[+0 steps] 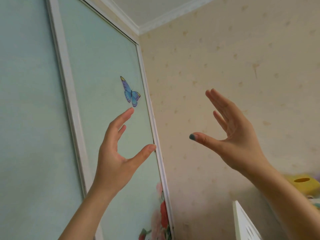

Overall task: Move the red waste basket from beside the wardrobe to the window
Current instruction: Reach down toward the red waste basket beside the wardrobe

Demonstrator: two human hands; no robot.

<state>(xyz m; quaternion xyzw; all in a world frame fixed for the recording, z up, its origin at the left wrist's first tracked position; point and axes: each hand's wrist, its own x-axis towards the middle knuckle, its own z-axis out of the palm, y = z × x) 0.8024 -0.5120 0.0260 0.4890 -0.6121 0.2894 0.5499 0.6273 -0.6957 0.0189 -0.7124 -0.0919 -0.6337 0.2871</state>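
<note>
The camera looks upward at a pale green wardrobe [103, 70] with white frames and a blue butterfly picture. My left hand [116, 153] is raised in front of the wardrobe door, fingers spread and curved, holding nothing. My right hand [232, 134] is raised in front of the beige wallpapered wall, fingers apart, holding nothing; its thumbnail is painted blue-grey. No red waste basket and no window appear in this view.
Beige patterned wall [242, 58] meets the wardrobe at the corner. A white piece of furniture [244, 224] juts in at the bottom right, with a yellow object [304, 184] behind my right forearm. White ceiling moulding [155, 19] runs along the top.
</note>
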